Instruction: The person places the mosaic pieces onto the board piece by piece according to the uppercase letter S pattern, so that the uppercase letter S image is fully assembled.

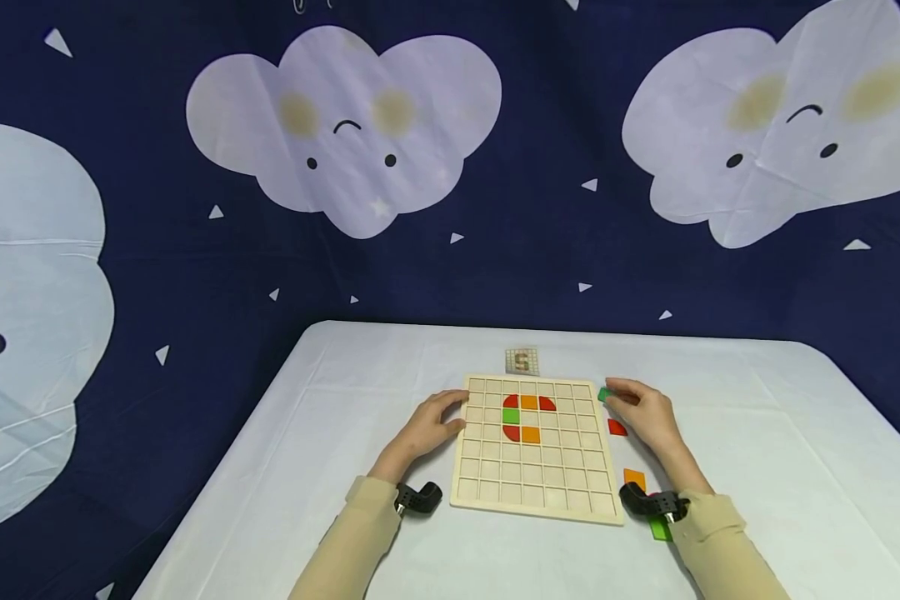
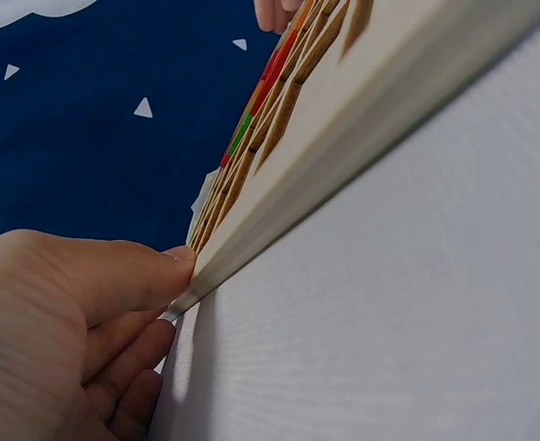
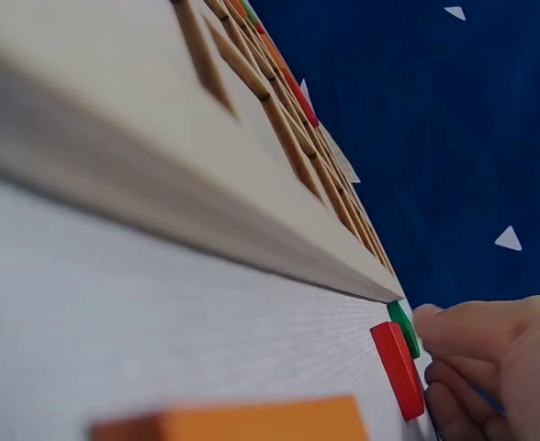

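Observation:
A square wooden grid board (image 1: 495, 475) lies on the white table, holding several red, orange and green tiles near its top middle. My left hand (image 1: 423, 427) rests at the board's left edge; in the left wrist view the thumb (image 2: 151, 276) touches that edge, and the fingers below are partly hidden. Beyond the board's right edge, my right hand (image 1: 648, 417) pinches a small green piece (image 1: 604, 394) at the tabletop. A red piece (image 1: 617, 427) lies just nearer than the green one, close under the right hand, also seen in the right wrist view.
Behind the board is a small card (image 1: 522, 361) with a grid and figure. An orange tile (image 1: 634, 479) and a green tile (image 1: 661, 529) lie to the right, partly covered by the right wrist camera (image 1: 651, 502). A dark blue cloud-print cloth (image 1: 420, 275) hangs behind the table.

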Available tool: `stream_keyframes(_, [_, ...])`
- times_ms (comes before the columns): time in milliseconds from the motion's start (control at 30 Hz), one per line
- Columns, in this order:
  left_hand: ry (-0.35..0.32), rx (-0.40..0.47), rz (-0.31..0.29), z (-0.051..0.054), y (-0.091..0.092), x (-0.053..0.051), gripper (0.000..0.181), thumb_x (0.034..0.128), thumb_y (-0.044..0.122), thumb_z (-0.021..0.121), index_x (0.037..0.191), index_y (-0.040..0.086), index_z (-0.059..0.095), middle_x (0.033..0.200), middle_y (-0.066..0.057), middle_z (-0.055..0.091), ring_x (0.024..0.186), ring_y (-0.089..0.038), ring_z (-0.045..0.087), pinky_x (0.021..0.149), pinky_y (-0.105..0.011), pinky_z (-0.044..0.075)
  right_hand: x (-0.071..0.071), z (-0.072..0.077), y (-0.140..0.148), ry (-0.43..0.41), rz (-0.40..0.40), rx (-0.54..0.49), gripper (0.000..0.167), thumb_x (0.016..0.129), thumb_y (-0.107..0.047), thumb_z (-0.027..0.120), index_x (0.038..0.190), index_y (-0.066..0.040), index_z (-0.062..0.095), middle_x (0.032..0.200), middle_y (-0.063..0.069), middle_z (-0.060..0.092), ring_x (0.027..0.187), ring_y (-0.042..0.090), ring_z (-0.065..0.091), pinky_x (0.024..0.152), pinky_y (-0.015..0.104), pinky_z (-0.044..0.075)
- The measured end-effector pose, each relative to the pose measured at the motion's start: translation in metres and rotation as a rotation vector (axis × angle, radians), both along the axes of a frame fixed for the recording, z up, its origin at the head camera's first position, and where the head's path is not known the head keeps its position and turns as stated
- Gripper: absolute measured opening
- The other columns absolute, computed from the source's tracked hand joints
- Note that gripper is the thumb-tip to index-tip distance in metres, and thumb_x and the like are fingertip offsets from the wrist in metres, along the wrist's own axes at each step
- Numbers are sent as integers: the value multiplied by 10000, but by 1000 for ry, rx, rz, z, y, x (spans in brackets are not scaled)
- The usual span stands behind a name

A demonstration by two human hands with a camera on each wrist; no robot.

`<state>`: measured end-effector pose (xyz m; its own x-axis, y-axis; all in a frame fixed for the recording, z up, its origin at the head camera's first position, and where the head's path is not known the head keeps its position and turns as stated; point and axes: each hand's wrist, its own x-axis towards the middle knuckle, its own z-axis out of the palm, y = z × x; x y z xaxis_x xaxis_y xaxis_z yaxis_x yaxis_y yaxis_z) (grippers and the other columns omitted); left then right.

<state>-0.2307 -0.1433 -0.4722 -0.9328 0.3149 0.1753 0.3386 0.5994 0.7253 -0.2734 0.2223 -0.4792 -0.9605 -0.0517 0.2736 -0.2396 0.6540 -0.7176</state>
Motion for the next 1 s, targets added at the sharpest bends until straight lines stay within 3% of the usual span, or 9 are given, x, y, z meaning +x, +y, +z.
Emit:
stream_keyframes(167, [7,2,-5,0,0,1,478,875,78,635,1331,12,509,1365,-129,489,1298,-301,392,1083,-447,290,1,-2,-1,30,32,42,328,866,-83,657,1175,21,633,1150,224,621,1058,400,569,885,529,455])
stream_keyframes(433, [8,-5,-8,-1,0,2,472,880,79,629,1332,13,508,1366,-126,489,1295,-296,396,1081,-441,295,1,-4,-1,75,30,66,295,848,-24,645,1136,39,649,1117,237,628,1033,408,579,870,532,464])
stream_keyframes(1000, [3,15,2,1,1,1,469,880,73,627,1331,18,511,1367,-124,489,1297,-297,394,1082,-445,292,-1,0,-2,63,27,77,310,860,-54,658,1160,22,644,1145,230,618,1042,402,573,874,527,461])
